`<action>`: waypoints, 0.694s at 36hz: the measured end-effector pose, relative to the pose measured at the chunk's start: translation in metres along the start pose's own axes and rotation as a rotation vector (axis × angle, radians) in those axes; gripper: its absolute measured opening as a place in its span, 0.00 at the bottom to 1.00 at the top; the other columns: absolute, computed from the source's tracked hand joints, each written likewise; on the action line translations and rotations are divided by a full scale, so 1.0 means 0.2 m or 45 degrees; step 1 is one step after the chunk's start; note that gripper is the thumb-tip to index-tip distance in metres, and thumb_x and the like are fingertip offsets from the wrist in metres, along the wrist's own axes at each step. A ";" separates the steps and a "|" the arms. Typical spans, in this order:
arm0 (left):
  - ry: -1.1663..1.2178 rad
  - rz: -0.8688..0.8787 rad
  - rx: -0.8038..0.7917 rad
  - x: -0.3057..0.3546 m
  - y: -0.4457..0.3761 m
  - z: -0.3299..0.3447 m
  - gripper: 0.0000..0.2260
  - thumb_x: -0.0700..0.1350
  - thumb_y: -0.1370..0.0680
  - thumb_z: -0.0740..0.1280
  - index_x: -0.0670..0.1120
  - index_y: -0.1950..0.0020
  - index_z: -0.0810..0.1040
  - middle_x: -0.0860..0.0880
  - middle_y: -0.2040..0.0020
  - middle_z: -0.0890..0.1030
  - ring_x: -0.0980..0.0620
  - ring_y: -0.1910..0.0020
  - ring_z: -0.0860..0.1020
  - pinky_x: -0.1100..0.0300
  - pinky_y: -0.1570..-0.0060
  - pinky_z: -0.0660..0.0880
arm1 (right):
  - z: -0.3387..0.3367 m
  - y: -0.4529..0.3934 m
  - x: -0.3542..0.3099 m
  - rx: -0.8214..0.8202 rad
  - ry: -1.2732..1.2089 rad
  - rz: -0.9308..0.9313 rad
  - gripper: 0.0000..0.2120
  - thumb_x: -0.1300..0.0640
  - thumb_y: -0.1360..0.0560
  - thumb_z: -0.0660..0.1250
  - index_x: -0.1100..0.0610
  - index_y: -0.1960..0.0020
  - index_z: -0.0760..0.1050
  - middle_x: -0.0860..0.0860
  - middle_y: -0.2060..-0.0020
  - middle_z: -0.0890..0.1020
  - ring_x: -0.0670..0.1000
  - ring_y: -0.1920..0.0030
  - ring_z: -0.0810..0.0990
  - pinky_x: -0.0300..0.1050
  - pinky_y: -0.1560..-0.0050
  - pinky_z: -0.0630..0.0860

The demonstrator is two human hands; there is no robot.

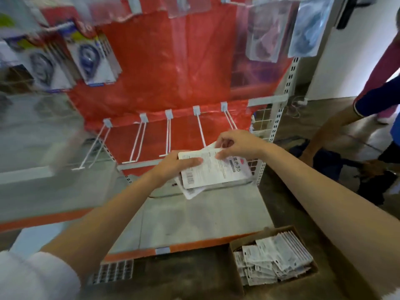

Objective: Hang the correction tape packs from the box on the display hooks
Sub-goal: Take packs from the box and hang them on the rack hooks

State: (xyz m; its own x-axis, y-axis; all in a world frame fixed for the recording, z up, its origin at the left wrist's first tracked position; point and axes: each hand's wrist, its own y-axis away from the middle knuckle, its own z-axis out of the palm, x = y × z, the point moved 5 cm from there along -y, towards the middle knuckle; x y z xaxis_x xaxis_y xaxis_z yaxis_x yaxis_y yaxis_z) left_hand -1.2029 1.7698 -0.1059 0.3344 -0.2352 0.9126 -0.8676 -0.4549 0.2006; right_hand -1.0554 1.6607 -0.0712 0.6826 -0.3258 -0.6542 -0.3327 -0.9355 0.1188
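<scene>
Up and to the left of the left hand (pixel 173 165), blurred carded correction tape packs (pixel 92 61) hang against the red plastic backing sheet (pixel 168 61). Just beyond the same hand, a row of bare white wire display hooks (pixel 134 144) juts out from the sheet. The left hand grips a small stack of flat white correction tape packs with printed backs (pixel 212 172), thumb laid across the top face and fingers curled underneath, barcode end pointing back toward the wrist. The stack sits between the two hands, above the grey metal shelf (pixel 194 217). The right hand (pixel 236 144) pinches the far upper edge of the top pack between thumb and fingertips, the other fingers curled. Below the right forearm, near the bottom edge, an open brown cardboard box (pixel 240 243) on the floor holds many more white packs (pixel 275 260), leaning in loose rows. Farther right of the right hand stands another person, a dark blue sleeve (pixel 376 98) showing.
</scene>
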 end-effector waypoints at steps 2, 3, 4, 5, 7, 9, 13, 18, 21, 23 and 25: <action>0.065 0.015 0.090 0.04 0.03 -0.11 0.02 0.41 0.23 0.68 0.47 0.54 0.80 0.53 0.64 0.84 0.57 0.65 0.82 0.64 0.66 0.76 | -0.05 -0.05 -0.10 0.101 0.028 -0.050 0.12 0.54 0.28 0.73 0.55 0.46 0.77 0.51 0.47 0.77 0.51 0.48 0.77 0.46 0.49 0.75; 0.112 0.018 0.134 0.05 0.04 -0.16 0.03 0.40 0.23 0.67 0.46 0.55 0.79 0.53 0.65 0.84 0.58 0.66 0.82 0.65 0.67 0.75 | -0.06 -0.08 -0.15 0.149 0.026 -0.069 0.13 0.54 0.27 0.72 0.55 0.44 0.76 0.52 0.45 0.77 0.51 0.46 0.76 0.45 0.49 0.74; 0.160 0.022 0.177 0.06 0.05 -0.21 0.04 0.39 0.23 0.67 0.46 0.55 0.79 0.54 0.66 0.84 0.58 0.66 0.81 0.66 0.68 0.76 | -0.07 -0.10 -0.19 0.192 0.016 -0.078 0.15 0.53 0.27 0.72 0.55 0.42 0.75 0.52 0.43 0.76 0.50 0.45 0.75 0.43 0.48 0.72; 0.197 0.025 0.219 0.06 0.06 -0.26 0.03 0.39 0.23 0.67 0.46 0.55 0.79 0.54 0.65 0.84 0.57 0.66 0.82 0.65 0.67 0.76 | -0.08 -0.12 -0.23 0.234 0.003 -0.080 0.17 0.52 0.27 0.71 0.55 0.40 0.73 0.51 0.42 0.75 0.49 0.45 0.74 0.42 0.48 0.70; 0.249 0.032 0.297 0.06 0.09 -0.35 0.03 0.40 0.23 0.67 0.47 0.54 0.80 0.54 0.64 0.84 0.56 0.64 0.82 0.65 0.66 0.78 | -0.08 -0.17 -0.29 0.316 -0.024 -0.062 0.23 0.51 0.26 0.71 0.55 0.35 0.69 0.51 0.38 0.73 0.49 0.43 0.73 0.41 0.48 0.66; 0.303 0.053 0.371 0.06 0.12 -0.44 0.03 0.42 0.22 0.67 0.47 0.54 0.80 0.54 0.62 0.85 0.55 0.63 0.82 0.62 0.65 0.79 | -0.07 -0.21 -0.34 0.375 -0.102 -0.024 0.28 0.50 0.25 0.70 0.56 0.30 0.64 0.53 0.34 0.72 0.52 0.39 0.73 0.42 0.47 0.67; 0.446 0.077 0.512 0.02 0.17 -0.61 0.04 0.44 0.22 0.67 0.47 0.49 0.80 0.49 0.53 0.85 0.48 0.54 0.83 0.54 0.61 0.81 | 0.00 -0.29 -0.44 0.399 -0.344 0.124 0.28 0.47 0.24 0.67 0.58 0.31 0.63 0.54 0.36 0.74 0.54 0.41 0.76 0.48 0.46 0.75; 0.556 0.122 0.601 0.00 0.22 -0.79 0.09 0.43 0.22 0.67 0.44 0.43 0.78 0.46 0.50 0.84 0.46 0.52 0.83 0.49 0.54 0.79 | 0.16 -0.37 -0.61 0.309 -0.726 0.154 0.17 0.51 0.24 0.68 0.59 0.41 0.68 0.54 0.50 0.81 0.51 0.56 0.81 0.51 0.54 0.80; 0.633 0.141 0.665 -0.01 0.24 -0.88 0.04 0.43 0.23 0.68 0.48 0.49 0.77 0.49 0.53 0.84 0.50 0.55 0.82 0.52 0.57 0.79 | 0.22 -0.39 -0.70 0.376 -1.156 0.172 0.14 0.58 0.24 0.69 0.62 0.46 0.68 0.56 0.56 0.82 0.49 0.64 0.79 0.47 0.61 0.80; 0.651 0.167 0.675 -0.01 0.24 -0.93 0.05 0.43 0.23 0.68 0.49 0.48 0.76 0.49 0.53 0.84 0.50 0.56 0.82 0.52 0.59 0.78 | 0.25 -0.42 -0.75 0.402 -1.318 0.154 0.10 0.61 0.24 0.69 0.61 0.48 0.69 0.55 0.60 0.81 0.48 0.69 0.78 0.48 0.59 0.79; 0.627 0.193 0.676 -0.01 0.24 -0.97 0.06 0.44 0.23 0.69 0.48 0.47 0.75 0.48 0.52 0.83 0.50 0.55 0.82 0.53 0.60 0.78 | 0.29 -0.45 -0.80 0.355 -1.338 0.127 0.09 0.60 0.24 0.69 0.58 0.46 0.72 0.53 0.58 0.83 0.48 0.67 0.79 0.50 0.52 0.79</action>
State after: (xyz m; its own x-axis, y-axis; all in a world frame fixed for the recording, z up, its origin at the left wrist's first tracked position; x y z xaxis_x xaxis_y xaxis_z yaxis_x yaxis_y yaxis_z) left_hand -1.3161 1.9142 -0.0283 -0.0869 0.0274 0.9958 -0.5544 -0.8319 -0.0255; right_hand -1.1720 1.8052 -0.0197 -0.2085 0.0046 -0.9780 -0.5818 -0.8044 0.1203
